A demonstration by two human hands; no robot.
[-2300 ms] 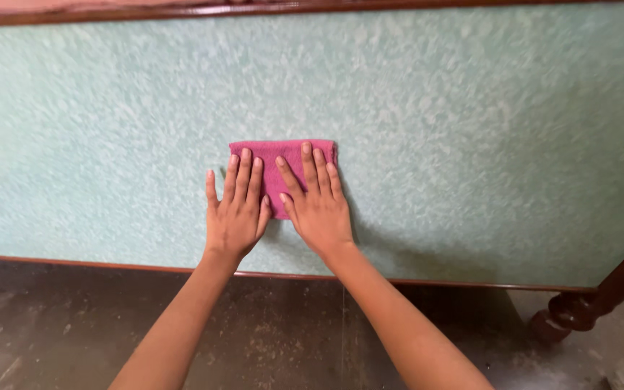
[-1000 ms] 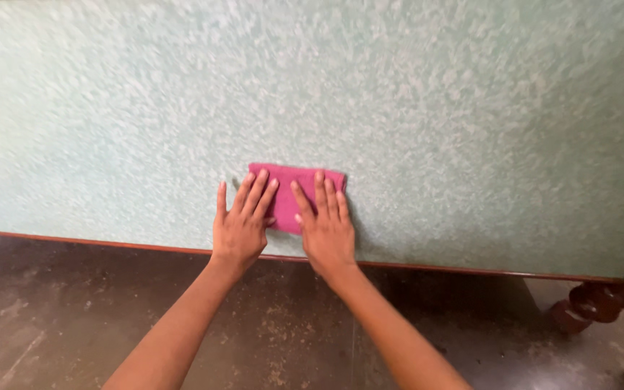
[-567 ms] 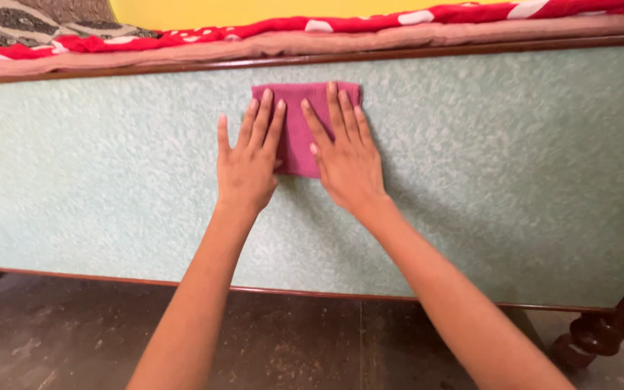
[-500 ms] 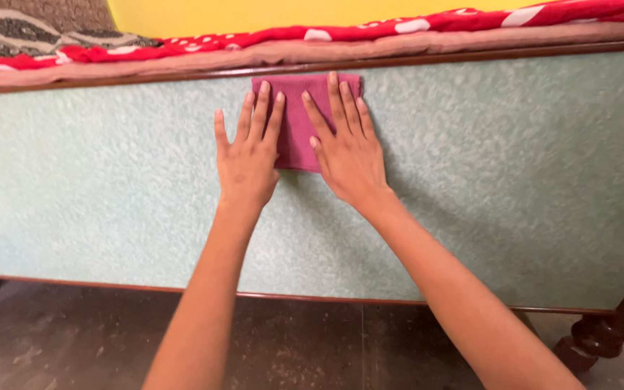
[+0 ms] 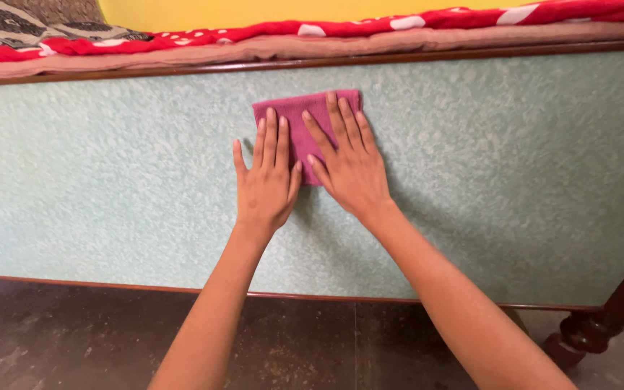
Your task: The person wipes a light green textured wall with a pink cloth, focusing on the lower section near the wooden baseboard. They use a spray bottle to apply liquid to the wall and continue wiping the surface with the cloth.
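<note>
- Both hands lie flat on a folded pink cloth (image 5: 303,126), pressing it against the pale green textured side panel (image 5: 485,180) of a bed, just under the wooden top rail (image 5: 182,71).
- Left hand (image 5: 267,180) covers the cloth's lower left; right hand (image 5: 348,162) its right half.
- No grip on it: fingers spread open, nothing clamped.
- Red spotted blanket (image 5: 370,25) lies up top, dark turned leg (image 5: 601,325) at lower right.

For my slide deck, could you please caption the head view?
Both hands, left and right, press a pink cloth flat against a pale green textured panel.
</note>
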